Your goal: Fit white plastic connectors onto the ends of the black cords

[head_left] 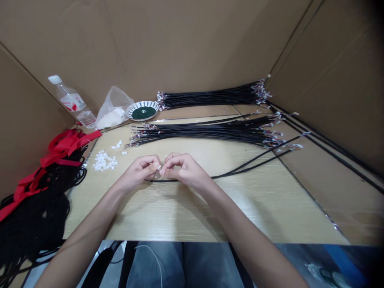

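Observation:
My left hand (146, 168) and my right hand (184, 169) are close together above the middle of the table, both closed in a pinch. Between their fingertips show thin wires (159, 168) with a small whitish bit at the end; whether it is a connector I cannot make out. A black cable (229, 175) runs from the right under my right hand towards my left hand. Another cable lies beside it. Left of my left hand is a pile of small white connectors (104, 161), with several loose ones behind it.
Behind my hands lies a bundle of black cables (204, 131); a second bundle (210, 97) is by the cardboard wall (186, 44). A plate (131, 111) of green bits, a plastic bag (112, 110) and a bottle (72, 102) stand back left. Black cords and red ribbon (61, 148) cover the left edge.

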`<state>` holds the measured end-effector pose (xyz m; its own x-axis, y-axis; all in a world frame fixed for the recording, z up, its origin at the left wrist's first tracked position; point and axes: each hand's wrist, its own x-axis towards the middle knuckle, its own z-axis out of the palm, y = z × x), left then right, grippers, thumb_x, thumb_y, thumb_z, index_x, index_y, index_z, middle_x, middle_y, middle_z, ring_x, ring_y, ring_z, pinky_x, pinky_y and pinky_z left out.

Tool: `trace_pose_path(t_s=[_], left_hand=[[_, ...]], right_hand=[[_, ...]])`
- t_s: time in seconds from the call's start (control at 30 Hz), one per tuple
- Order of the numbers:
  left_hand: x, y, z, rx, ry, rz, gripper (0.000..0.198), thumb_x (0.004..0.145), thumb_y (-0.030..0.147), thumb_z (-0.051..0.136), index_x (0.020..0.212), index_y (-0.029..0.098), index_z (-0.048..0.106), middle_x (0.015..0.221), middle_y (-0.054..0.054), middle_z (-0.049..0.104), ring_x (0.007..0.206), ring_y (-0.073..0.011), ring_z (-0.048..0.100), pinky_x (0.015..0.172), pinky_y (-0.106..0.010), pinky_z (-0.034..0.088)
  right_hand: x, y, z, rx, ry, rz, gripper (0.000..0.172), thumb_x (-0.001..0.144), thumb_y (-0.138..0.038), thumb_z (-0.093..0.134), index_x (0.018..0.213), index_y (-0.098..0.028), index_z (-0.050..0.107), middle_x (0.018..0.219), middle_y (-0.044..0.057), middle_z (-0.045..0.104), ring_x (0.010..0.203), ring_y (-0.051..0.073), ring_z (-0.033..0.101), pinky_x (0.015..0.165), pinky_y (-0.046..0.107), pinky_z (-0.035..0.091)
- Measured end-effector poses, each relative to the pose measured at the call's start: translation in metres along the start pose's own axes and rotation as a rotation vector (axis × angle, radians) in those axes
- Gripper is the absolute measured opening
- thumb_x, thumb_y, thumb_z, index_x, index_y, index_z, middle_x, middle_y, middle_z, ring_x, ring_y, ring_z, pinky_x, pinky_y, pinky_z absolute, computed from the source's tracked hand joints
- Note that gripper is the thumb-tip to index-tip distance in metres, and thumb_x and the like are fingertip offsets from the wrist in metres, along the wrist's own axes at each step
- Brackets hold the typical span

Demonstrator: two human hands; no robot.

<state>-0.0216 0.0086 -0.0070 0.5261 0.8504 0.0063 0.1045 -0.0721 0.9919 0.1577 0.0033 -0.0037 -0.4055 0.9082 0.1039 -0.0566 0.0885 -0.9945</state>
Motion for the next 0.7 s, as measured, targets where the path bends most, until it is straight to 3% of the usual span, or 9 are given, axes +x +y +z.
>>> trace_pose_path(t_s=[0.3, 0.7], left_hand=[[-0.0005, 0.0103, 0.0039, 0.298, 0.096, 0.127, 0.033, 0.087, 0.038, 0.052, 0.065, 0.014, 0.053, 0.065, 0.001, 0.044, 0.062, -0.0112, 0.039, 0.057, -0.024, 0.027], [0.0009, 0.0086, 0.0044, 0.320, 0.183, 0.103, 0.033, 0.086, 0.039, 0.053, 0.064, 0.014, 0.051, 0.061, 0.003, 0.041, 0.059, -0.0104, 0.036, 0.055, -0.023, 0.027]], right_hand=[[0.0011, 0.0070, -0.0005, -0.118, 0.049, -0.031, 0.009, 0.067, -0.022, 0.068, 0.063, -0.014, 0.071, 0.073, 0.001, 0.052, 0.071, 0.013, 0.051, 0.064, 0.026, 0.038], [-0.0004, -0.0009, 0.0076, -0.360, 0.140, -0.060, 0.010, 0.071, -0.010, 0.061, 0.064, -0.014, 0.066, 0.082, 0.002, 0.052, 0.063, 0.010, 0.046, 0.057, 0.024, 0.036]])
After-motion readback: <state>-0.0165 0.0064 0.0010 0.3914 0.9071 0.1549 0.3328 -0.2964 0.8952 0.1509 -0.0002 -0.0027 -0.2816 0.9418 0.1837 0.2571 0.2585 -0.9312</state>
